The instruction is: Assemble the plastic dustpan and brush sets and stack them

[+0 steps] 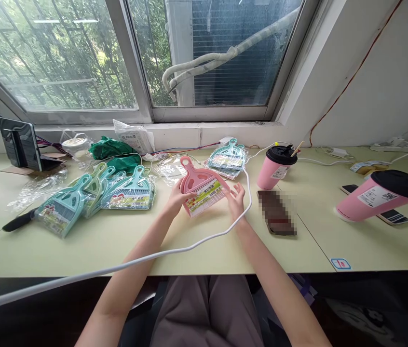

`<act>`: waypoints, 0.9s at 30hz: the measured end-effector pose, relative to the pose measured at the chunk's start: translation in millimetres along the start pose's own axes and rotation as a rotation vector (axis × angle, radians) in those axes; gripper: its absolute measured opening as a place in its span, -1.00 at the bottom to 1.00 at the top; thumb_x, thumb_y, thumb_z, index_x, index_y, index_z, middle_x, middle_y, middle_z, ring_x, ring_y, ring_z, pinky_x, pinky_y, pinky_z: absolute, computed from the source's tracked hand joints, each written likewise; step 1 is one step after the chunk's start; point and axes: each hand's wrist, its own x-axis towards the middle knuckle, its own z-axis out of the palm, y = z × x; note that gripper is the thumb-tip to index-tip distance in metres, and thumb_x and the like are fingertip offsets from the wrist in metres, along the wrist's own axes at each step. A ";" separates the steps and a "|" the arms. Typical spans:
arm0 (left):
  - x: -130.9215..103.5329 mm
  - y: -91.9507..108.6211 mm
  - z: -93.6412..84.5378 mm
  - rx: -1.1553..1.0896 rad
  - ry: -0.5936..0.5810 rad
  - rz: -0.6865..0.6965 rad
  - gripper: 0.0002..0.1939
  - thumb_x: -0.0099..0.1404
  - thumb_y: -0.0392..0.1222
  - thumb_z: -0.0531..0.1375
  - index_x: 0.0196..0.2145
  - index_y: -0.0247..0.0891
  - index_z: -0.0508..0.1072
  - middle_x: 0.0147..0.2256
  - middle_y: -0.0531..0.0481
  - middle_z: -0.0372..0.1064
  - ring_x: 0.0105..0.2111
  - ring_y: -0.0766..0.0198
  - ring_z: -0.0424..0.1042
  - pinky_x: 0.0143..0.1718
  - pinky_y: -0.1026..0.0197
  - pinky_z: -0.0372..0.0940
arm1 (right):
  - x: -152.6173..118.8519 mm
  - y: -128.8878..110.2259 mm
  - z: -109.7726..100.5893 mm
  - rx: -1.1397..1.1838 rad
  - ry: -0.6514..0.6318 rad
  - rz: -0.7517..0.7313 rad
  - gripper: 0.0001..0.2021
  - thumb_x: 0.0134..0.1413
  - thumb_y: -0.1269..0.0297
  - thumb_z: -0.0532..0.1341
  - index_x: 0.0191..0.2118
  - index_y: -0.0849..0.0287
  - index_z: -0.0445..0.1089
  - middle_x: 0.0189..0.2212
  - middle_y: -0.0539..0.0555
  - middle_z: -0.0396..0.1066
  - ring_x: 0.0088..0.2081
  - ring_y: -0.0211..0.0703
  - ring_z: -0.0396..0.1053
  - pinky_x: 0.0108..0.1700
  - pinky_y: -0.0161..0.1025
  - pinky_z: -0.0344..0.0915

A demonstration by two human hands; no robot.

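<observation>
A pink mini dustpan and brush set (204, 185) is held up over the table in front of me, handle toward the window. Its printed label and white bristles face me. My left hand (178, 197) grips the set's left edge, thumb on the front. At the lower right corner, my right hand (236, 197) pinches the edge, some of its fingers raised. To the left lie several green and blue dustpan sets (128, 193) in clear plastic. Another small pile of wrapped sets (227, 159) lies behind the pink one.
A white cable (189, 248) crosses in front of my forearms. Rightward are a pink cup (274, 168), a phone (278, 214) and a larger pink cup (377, 197). A black-handled tool (19, 220), a propped tablet (19, 144) and a green plastic bag (115, 149) are on the left.
</observation>
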 end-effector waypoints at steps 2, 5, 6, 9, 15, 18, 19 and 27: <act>-0.3 0.5 1.1 0.018 0.010 0.026 -0.21 -0.10 -0.23 0.42 0.11 -0.24 0.30 0.06 -0.20 0.39 0.09 -0.07 0.36 0.09 -0.06 0.30 | -8.4 -4.3 6.0 0.187 -0.125 0.150 -0.38 -0.07 0.13 0.33 0.12 0.05 0.13 0.18 0.14 0.26 0.14 -0.08 0.30 0.07 -0.15 0.36; -1.3 0.2 4.3 0.008 0.009 0.051 -0.20 -0.11 -0.20 0.43 0.11 -0.24 0.30 0.05 -0.19 0.40 0.07 -0.07 0.38 0.07 -0.06 0.31 | -19.3 -7.4 16.1 0.372 -0.337 0.301 -0.55 -0.08 0.21 0.37 -0.04 0.09 0.29 -0.05 0.04 0.48 -0.06 -0.15 0.45 -0.10 -0.27 0.44; -1.9 0.1 5.4 0.000 0.010 0.054 -0.19 -0.12 -0.19 0.44 0.12 -0.23 0.29 0.03 -0.18 0.41 0.06 -0.06 0.39 0.07 -0.06 0.32 | -21.8 -7.8 18.7 0.403 -0.359 0.341 -0.62 -0.07 0.25 0.37 -0.10 0.11 0.34 -0.13 0.02 0.52 -0.13 -0.18 0.47 -0.16 -0.30 0.45; -4.4 0.7 8.1 -0.007 0.013 0.061 -0.17 -0.11 -0.17 0.44 0.13 -0.23 0.28 0.02 -0.17 0.42 0.04 -0.05 0.40 0.06 -0.06 0.32 | -25.7 -8.7 22.3 0.452 -0.323 0.435 -0.78 -0.04 0.36 0.35 -0.22 0.17 0.41 -0.29 0.00 0.56 -0.27 -0.25 0.50 -0.23 -0.35 0.47; -5.1 5.3 10.0 0.078 -0.069 0.099 -0.24 0.01 -0.07 0.41 0.15 -0.24 0.29 0.09 -0.19 0.36 0.08 -0.06 0.36 0.07 -0.03 0.30 | -22.6 -9.0 18.3 0.451 -0.259 0.416 -0.74 -0.17 0.39 0.41 -0.27 0.20 0.45 -0.35 0.01 0.57 -0.34 -0.20 0.52 -0.32 -0.32 0.50; 0.0 5.6 2.9 0.209 -0.011 0.160 -0.42 0.27 0.03 0.20 0.18 -0.23 0.27 0.09 -0.21 0.35 0.09 -0.01 0.35 0.09 -0.03 0.27 | -17.4 -7.9 14.0 0.470 -0.214 0.380 -0.68 -0.24 0.38 0.43 -0.26 0.18 0.45 -0.34 0.01 0.57 -0.33 -0.18 0.53 -0.35 -0.32 0.50; 2.2 4.9 -1.8 0.299 0.074 0.208 -0.48 0.34 0.02 0.12 0.18 -0.23 0.27 0.10 -0.21 0.34 0.11 0.00 0.33 0.13 -0.04 0.23 | -15.5 -7.6 12.3 0.484 -0.203 0.376 -0.67 -0.25 0.38 0.43 -0.25 0.17 0.45 -0.33 0.01 0.57 -0.32 -0.18 0.53 -0.35 -0.32 0.51; 13.3 -12.9 -47.3 1.078 0.221 0.337 -0.73 0.25 -0.28 0.12 -0.12 -0.13 0.51 0.13 -0.15 0.32 0.27 -0.08 0.08 0.33 -0.28 -0.39 | -4.1 -5.7 1.8 0.559 -0.148 0.350 -0.65 -0.25 0.43 0.40 -0.22 0.13 0.44 -0.27 -0.02 0.57 -0.25 -0.18 0.55 -0.31 -0.32 0.53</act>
